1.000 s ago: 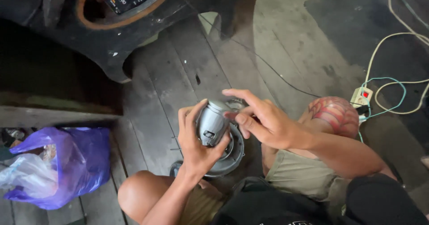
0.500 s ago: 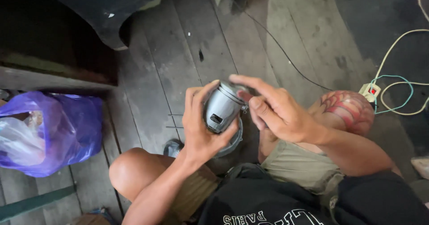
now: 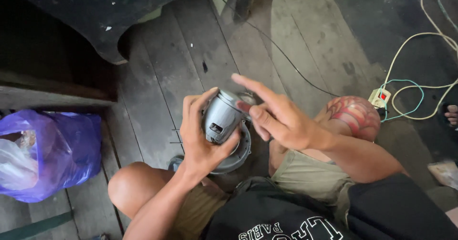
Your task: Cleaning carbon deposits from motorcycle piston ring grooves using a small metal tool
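Grey metal cylindrical motor (image 3: pixel 223 118) gripped in left hand (image 3: pixel 200 140), right hand (image 3: pixel 281 118) fingers spread wide at its top, worn wooden floorboards (image 3: pixel 157 73)

- Looks like a makeshift home repair spot, someone sitting right on the worn grey wooden plank floor (image 3: pixel 157 68).
- A white power strip with a red switch (image 3: pixel 380 97) lies there, pale cables (image 3: pixel 410 49) trailing off it.
- Crumpled purple plastic bag (image 3: pixel 57 149) beside a dark, scuffed wooden furniture piece (image 3: pixel 109 15).
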